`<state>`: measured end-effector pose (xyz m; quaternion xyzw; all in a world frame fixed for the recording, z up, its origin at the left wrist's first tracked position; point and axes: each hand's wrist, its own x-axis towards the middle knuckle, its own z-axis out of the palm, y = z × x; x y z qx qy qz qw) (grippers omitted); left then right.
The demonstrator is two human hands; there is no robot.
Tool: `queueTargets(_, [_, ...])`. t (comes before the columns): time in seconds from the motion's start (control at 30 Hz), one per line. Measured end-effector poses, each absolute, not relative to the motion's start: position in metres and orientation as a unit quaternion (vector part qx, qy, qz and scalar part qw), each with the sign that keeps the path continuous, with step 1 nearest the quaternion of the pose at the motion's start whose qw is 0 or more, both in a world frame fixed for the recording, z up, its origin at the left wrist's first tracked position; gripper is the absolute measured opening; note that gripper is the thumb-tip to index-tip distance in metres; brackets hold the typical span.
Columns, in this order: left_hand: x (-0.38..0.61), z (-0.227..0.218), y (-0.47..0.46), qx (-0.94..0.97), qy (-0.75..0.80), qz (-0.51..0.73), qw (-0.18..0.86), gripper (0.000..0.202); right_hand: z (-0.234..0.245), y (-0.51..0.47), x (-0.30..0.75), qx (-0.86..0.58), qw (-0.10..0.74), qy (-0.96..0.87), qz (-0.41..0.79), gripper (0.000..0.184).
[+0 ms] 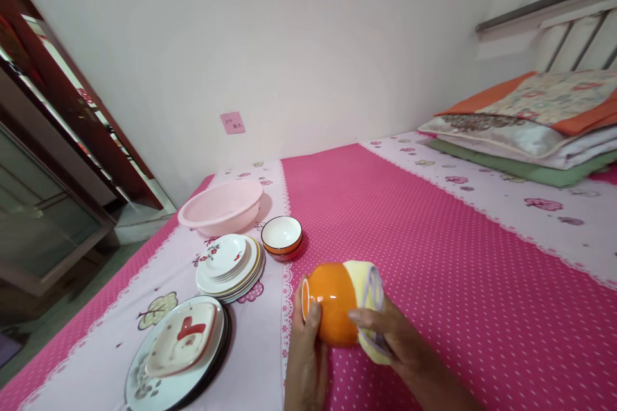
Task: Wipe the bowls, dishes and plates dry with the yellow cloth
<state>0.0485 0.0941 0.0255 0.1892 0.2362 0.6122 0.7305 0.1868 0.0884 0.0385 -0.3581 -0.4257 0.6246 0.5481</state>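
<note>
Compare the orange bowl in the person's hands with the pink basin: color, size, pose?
Color: the orange bowl is glossy orange outside; the pink basin is pale pink.
Size: the pink basin is clearly wider than the orange bowl.
Pose: the orange bowl is tipped on its side, held between the left hand and the yellow cloth in the right hand; the pink basin sits upright on the bedspread.
Shared: both are rounded vessels.

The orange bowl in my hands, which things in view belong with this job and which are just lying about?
In the job:
orange bowl, in the left hand
yellow cloth, in the right hand, at the bowl's mouth
likely the stacked bowls, stacked plates, square dish and pink basin

Seemingly not part of it:
pile of bedding
pink wall note
</note>
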Motion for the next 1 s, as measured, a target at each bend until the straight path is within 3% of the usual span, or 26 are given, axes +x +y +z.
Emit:
queueTargets(0.07, [0.048,0.023,0.093,0.194,0.242,0.632,0.71,0.065,0.045,0.086,0.189,-0.32,0.55,-0.407,0.655,0.056])
queueTargets(0.23, [0.046,0.025,0.098,0.041,0.272,0.614,0.74,0.03,0.044,0.08,0.176,-0.391,0.452,-0.531,0.601,0.052])
queueTargets(0.33, [0.048,0.03,0.1,-0.01,0.299,0.598,0.743,0.031,0.038,0.079,0.168,-0.42,0.462,-0.576,0.528,0.05])
queueTargets(0.43, [0.046,0.025,0.101,0.044,0.251,0.587,0.768,0.041,0.032,0.081,0.172,-0.442,0.483,-0.5,0.567,0.038])
queueTargets(0.53, [0.038,0.014,0.107,0.082,0.173,0.561,0.806,0.055,0.032,0.083,0.187,-0.411,0.49,-0.426,0.64,0.05])
queueTargets(0.7, [0.034,0.012,0.115,0.017,0.212,0.506,0.836,0.047,0.039,0.087,0.203,-0.297,0.519,-0.39,0.7,0.06])
queueTargets(0.87, [0.034,0.027,0.114,-0.061,0.312,0.562,0.764,0.037,0.032,0.097,0.198,-0.306,0.514,-0.408,0.689,0.062])
queueTargets(1.0, [0.022,0.034,0.114,-0.009,0.42,0.682,0.599,0.02,0.022,0.108,0.204,-0.457,0.575,-0.357,0.577,0.051])
